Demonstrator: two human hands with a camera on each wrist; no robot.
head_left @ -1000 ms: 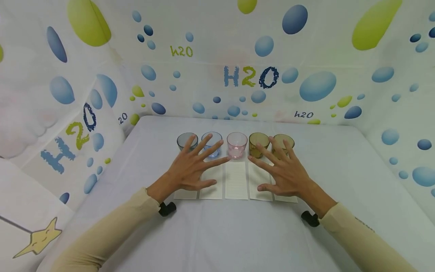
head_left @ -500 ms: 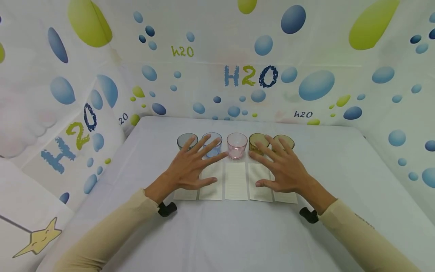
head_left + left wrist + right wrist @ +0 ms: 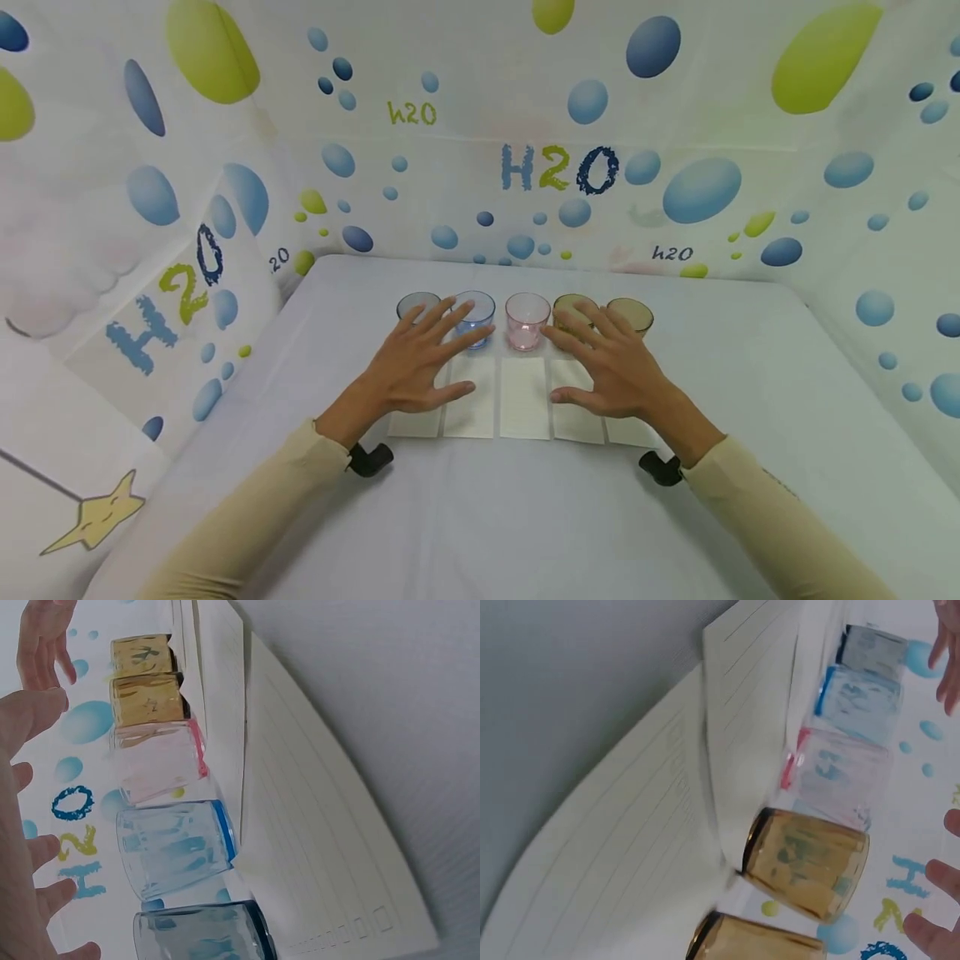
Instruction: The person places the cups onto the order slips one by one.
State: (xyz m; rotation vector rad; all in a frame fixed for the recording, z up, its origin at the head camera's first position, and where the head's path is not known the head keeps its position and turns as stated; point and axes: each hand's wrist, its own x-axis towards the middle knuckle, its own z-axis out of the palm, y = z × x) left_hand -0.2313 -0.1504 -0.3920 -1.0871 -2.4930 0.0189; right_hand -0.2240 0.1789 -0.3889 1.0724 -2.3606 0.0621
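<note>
Fingers (image 3: 469, 340) spread, my left hand (image 3: 408, 368) and right hand (image 3: 621, 373) hover empty near the glasses (image 3: 527, 320); I judge this a ready pose, and gripping one calls for curling.

You face a white backdrop (image 3: 465, 50) printed with oval blue droplets (image 3: 702, 190), lime-green droplets (image 3: 825, 62) and blue-and-green "H2O" lettering (image 3: 555, 168); low on your left shows a yellow pointed star (image 3: 97, 512), and before you spreads a white tablecloth (image 3: 510, 517).
</note>
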